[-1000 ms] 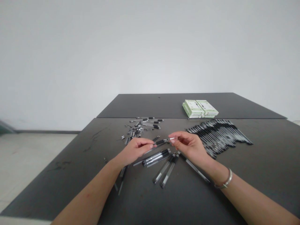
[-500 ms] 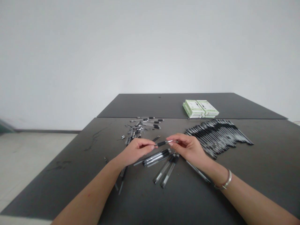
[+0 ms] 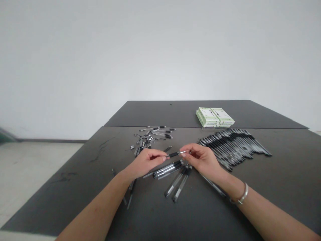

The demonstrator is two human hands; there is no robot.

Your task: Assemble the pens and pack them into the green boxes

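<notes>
A short black-gripped pen section (image 3: 174, 154) with a pointed metal tip runs level between my hands. My left hand (image 3: 146, 163) pinches its rear end. The fingertips of my right hand (image 3: 202, 159) close on it near the tip, and a bangle (image 3: 242, 194) circles that wrist. Beneath my hands lie clear-barrelled black pens (image 3: 167, 169), and two more (image 3: 178, 184) point towards me. Another pen (image 3: 213, 185) runs out from under my right hand.
A heap of loose pen parts (image 3: 147, 138) lies beyond my left hand. A long fanned row of black pens (image 3: 233, 147) lies to the right. Pale green boxes (image 3: 215, 117) stand on the far dark table (image 3: 175, 113). The near table's left edge (image 3: 62, 165) drops to a pale floor.
My right hand has moved left along the pen section since the earliest frame, now covering more of the pen beneath it. My left hand and the pen section have hardly moved.
</notes>
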